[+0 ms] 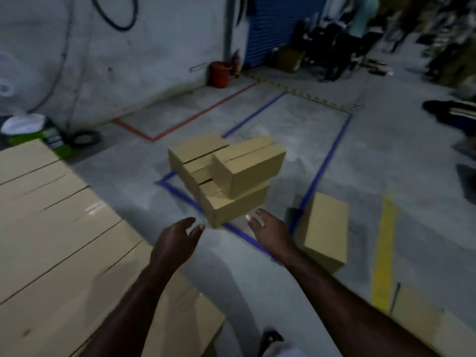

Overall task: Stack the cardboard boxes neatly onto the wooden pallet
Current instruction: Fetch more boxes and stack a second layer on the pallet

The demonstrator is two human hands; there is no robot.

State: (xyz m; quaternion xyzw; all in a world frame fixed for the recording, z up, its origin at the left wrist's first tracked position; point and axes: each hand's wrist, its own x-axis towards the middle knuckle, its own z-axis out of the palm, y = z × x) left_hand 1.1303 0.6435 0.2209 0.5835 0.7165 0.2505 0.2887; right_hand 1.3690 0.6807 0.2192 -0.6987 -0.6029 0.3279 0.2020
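Observation:
A pile of several brown cardboard boxes (226, 173) stands on the concrete floor inside a blue taped rectangle. Its top box (248, 166) sits crooked over the lower ones. My left hand (177, 238) and my right hand (268, 228) reach out with fingers spread just in front of the lowest front box (237, 204), holding nothing. A single box (323, 228) stands upright on the floor to the right of my right hand. A large layer of stacked boxes (59, 228) fills the left foreground; whatever it stands on is hidden, and no wooden pallet is visible.
A red bucket (219, 74) stands by the far wall beside a blue roller door (273, 27). A fan (7, 86) and a green box (49, 137) sit at the far left. A yellow floor line (385, 253) runs at right. Dark clutter lines the right side.

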